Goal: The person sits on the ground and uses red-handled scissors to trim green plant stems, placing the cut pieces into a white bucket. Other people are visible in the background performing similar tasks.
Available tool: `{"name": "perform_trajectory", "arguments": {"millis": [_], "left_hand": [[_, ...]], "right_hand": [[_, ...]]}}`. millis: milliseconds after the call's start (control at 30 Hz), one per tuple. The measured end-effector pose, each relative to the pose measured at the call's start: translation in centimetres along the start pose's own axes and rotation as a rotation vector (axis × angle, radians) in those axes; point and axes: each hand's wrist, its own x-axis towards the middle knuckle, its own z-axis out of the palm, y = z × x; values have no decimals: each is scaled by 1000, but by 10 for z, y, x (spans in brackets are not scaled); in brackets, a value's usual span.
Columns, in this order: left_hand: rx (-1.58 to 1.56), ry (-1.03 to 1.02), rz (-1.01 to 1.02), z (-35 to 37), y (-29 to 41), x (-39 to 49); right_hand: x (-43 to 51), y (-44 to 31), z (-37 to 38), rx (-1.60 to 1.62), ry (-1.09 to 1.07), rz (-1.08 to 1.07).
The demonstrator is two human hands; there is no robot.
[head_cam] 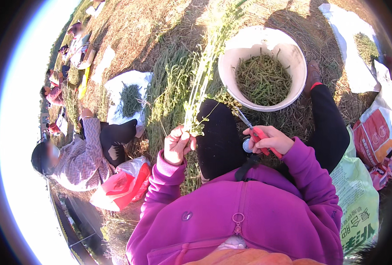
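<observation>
Pinched in my left hand (179,144) is a bunch of long green plant stalks (202,78), their leafy ends by my fingers and their length reaching away past the bucket. My right hand (271,140) grips red-handled scissors (258,134), with the metal blades pointing away and to the left, apart from the stalks. Beyond my knees is a white plastic bucket (228,68), tilted toward me. Cut green plant tips (263,79) fill its lower part. A round metallic object (247,144) shows beside my right fingers, partly hidden.
Heaped cut plants (169,76) lie left of the bucket. A person (83,155) sits at left, near a white sheet (116,84) holding clippings. Several people are farther back. At right are a green printed sack (358,195), a red-and-white sack (374,132) and another white sheet (351,59).
</observation>
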Motion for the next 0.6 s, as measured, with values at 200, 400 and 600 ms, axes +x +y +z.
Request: {"name": "perform_trajectory", "arguments": {"millis": [200,400,600], "left_hand": [[22,-66,-43,23,-4,2],[57,-64,-93,25,-8,5],[51,-31,-143,26,-10,12]], "right_hand": [[14,3,-17,94,-34,-43],[13,9,-22,142,-22,-79],[-9,6,-29,146,-49,-7]]}}
